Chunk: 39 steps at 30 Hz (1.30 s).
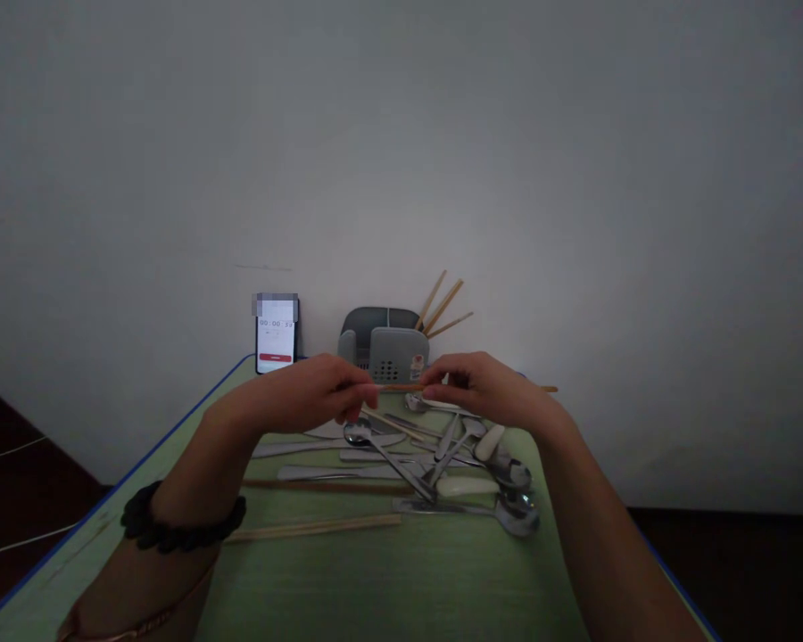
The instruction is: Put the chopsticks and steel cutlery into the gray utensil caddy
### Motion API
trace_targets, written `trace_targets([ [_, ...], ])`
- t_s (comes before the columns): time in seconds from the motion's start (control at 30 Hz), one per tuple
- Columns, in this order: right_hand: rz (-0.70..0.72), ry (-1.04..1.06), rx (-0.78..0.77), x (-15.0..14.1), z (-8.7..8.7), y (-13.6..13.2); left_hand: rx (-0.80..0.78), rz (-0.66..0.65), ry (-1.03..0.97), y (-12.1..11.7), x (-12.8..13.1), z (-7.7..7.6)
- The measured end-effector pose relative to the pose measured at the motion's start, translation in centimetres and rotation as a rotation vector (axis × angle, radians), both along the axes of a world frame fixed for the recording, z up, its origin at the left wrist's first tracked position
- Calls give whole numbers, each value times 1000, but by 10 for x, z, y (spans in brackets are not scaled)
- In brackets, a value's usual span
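My left hand [318,392] and my right hand [478,385] are raised over the far half of the table. A brown wooden chopstick [402,388] runs level between them, pinched near its left end by the left fingers. The right fingers close on it farther along, and its other end sticks out beyond the right wrist. Whether it is one chopstick or a pair, I cannot tell. Just behind the hands stands a grey cutlery holder [388,343] with three wooden chopsticks [443,303] leaning out of its right side. Beneath my hands lies a jumble of cutlery, including a spoon [389,456].
Table knives [335,473], pale chopsticks [318,528], a dark chopstick [327,486] and more spoons [517,515] are spread over the green table [375,588]. A phone [276,334] showing a timer leans on the wall left of the holder. The wall [401,160] rises directly behind.
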State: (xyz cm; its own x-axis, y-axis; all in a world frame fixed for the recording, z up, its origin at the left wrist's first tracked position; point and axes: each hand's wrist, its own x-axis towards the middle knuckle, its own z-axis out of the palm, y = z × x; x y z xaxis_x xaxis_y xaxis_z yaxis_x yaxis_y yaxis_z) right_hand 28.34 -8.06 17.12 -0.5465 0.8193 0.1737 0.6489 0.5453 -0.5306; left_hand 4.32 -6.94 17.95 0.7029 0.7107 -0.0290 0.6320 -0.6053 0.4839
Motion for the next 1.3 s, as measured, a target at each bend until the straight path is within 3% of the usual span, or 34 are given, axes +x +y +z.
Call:
trace_targets([
  [0.17, -20, 14, 2, -2, 1, -1, 29, 12, -55, 3, -2, -1],
  [0.37, 13, 131, 67, -4, -7, 7, 328, 140, -228, 9, 0, -1],
  [0.47, 4, 169, 103, -5, -11, 10, 396, 190, -346, 14, 0, -4],
  [1.0, -65, 216, 205, -11, -14, 12, 255, 174, -435, 19, -3, -10],
  [1.13, -223, 433, 237, -16, -21, 18, 254, 219, -432, 23, -1, -14],
  [1.3, -295, 900, 99, -18, -32, 30, 259, 242, -362, 25, 2, -19],
])
